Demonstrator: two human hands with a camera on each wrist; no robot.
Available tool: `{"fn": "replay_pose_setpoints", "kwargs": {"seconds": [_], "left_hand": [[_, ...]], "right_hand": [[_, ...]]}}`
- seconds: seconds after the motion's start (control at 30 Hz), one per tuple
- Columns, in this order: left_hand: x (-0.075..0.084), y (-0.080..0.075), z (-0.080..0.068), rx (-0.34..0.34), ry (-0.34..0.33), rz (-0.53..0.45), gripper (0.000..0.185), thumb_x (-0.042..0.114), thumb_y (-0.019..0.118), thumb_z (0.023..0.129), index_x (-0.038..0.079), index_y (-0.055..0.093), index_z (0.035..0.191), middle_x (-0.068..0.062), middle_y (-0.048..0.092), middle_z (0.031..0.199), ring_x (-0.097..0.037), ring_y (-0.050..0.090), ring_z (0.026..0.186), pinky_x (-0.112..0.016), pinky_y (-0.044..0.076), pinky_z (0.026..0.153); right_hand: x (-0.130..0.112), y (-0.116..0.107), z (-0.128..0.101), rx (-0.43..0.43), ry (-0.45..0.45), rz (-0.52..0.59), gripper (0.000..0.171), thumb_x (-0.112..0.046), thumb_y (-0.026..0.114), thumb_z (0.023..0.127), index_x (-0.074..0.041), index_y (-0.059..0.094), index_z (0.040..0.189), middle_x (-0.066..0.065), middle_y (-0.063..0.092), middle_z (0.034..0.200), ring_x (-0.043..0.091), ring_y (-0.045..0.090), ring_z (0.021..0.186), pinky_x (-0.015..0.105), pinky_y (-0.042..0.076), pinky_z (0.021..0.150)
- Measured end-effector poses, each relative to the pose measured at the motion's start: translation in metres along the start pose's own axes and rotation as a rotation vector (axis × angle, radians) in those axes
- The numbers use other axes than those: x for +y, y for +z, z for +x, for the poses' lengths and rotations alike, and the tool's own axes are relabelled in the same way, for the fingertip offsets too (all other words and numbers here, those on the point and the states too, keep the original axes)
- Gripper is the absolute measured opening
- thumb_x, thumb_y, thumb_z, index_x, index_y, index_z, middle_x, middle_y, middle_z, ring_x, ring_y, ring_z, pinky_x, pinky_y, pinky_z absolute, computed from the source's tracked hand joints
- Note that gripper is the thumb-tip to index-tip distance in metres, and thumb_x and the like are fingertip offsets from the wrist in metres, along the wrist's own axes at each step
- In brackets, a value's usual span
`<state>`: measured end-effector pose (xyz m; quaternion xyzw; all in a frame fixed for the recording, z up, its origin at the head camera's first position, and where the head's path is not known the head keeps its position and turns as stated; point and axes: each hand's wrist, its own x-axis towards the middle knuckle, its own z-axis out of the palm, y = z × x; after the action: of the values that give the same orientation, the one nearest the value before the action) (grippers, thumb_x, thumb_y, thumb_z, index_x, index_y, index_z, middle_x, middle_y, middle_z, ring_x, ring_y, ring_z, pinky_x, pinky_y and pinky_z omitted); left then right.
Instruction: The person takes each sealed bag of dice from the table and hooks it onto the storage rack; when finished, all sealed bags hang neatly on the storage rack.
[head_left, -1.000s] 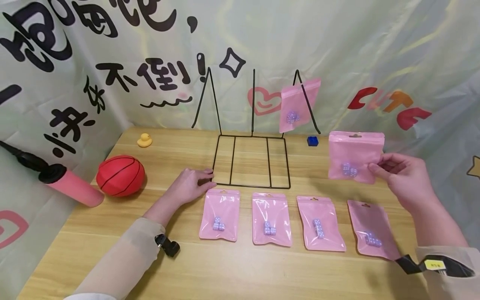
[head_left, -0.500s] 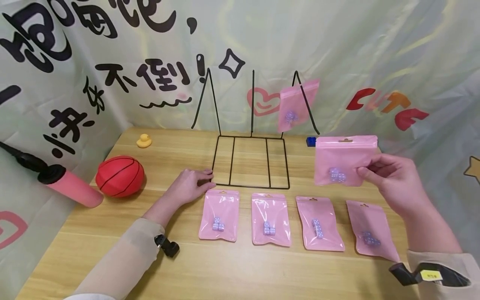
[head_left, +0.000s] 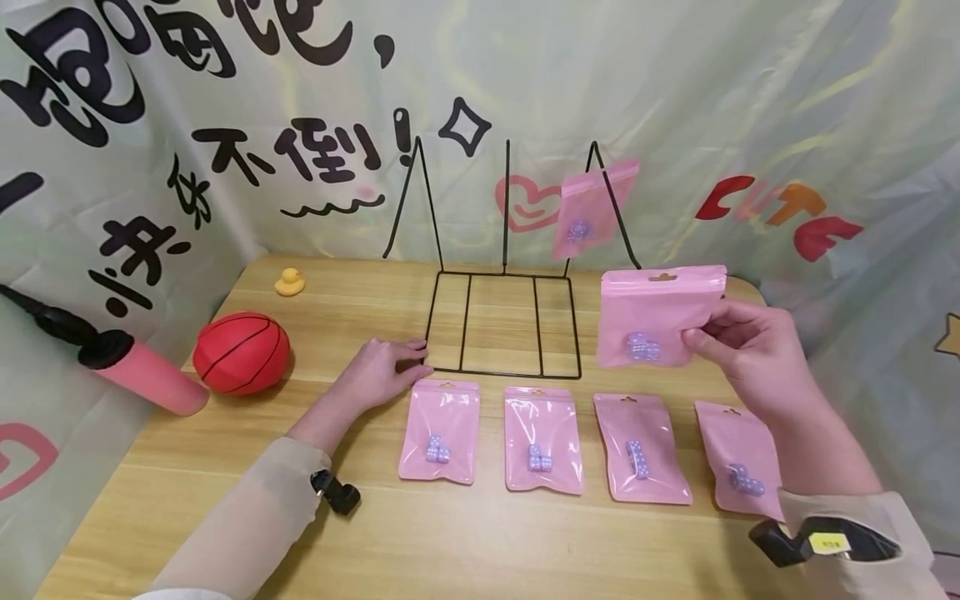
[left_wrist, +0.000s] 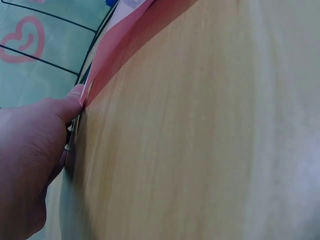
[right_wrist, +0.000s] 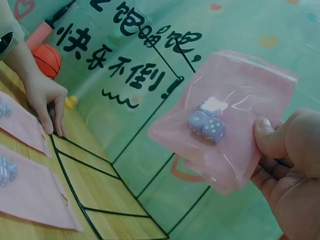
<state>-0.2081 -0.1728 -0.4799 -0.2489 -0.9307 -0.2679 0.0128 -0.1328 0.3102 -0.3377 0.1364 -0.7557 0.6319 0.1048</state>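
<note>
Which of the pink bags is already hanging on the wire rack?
The pink bag hanging on the rack's right upright; four others lie flat, one is in the right hand.

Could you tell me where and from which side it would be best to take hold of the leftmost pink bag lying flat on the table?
Probably by its bottom edge, coming from the near side. The leftmost pink bag lies flat with its dice bulging low in the middle, so the flat lower corners beside them are thin enough to pinch. The left hand and the wire rack crowd its top edge.

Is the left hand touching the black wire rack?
Touching. In the head view the left hand's fingertips rest on the front left corner of the rack; the right wrist view shows the fingers on that wire too.
</note>
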Motion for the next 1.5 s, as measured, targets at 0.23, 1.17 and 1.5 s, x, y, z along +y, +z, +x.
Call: {"fn": "replay_pose_setpoints", "kwargs": {"seconds": [0.23,1.17,1.5], "left_hand": [[0.001,0.000,-0.001,0.014,-0.009,-0.017,0.041,0.034,0.078,0.099,0.004,0.076,0.127,-0.011,0.067,0.138,-0.032,0.061,0.130,-0.051,0.048,0.112],[0.003,0.000,-0.001,0.004,-0.013,-0.029,0.039,0.032,0.078,0.099,0.004,0.076,0.126,-0.012,0.067,0.137,-0.030,0.062,0.130,-0.048,0.048,0.112],[-0.001,0.002,-0.001,0.016,0.002,-0.023,0.039,0.032,0.079,0.099,0.004,0.077,0.126,-0.012,0.067,0.137,-0.031,0.062,0.130,-0.049,0.049,0.110]], "right_hand": [[0.005,0.015,0.008,0.004,-0.007,0.085,0.010,0.015,0.073,0.092,0.011,0.073,0.101,0.006,0.075,0.088,0.012,0.066,0.072,0.017,0.056,0.063],[0.016,0.031,0.041,0.051,0.088,-0.069,0.015,-0.006,0.078,0.097,0.007,0.073,0.105,0.001,0.074,0.090,0.014,0.064,0.076,0.018,0.054,0.066],[0.015,0.033,0.060,0.063,0.122,-0.032,0.013,-0.006,0.077,0.098,0.005,0.074,0.105,0.002,0.076,0.091,0.015,0.065,0.079,0.020,0.054,0.068]]}}
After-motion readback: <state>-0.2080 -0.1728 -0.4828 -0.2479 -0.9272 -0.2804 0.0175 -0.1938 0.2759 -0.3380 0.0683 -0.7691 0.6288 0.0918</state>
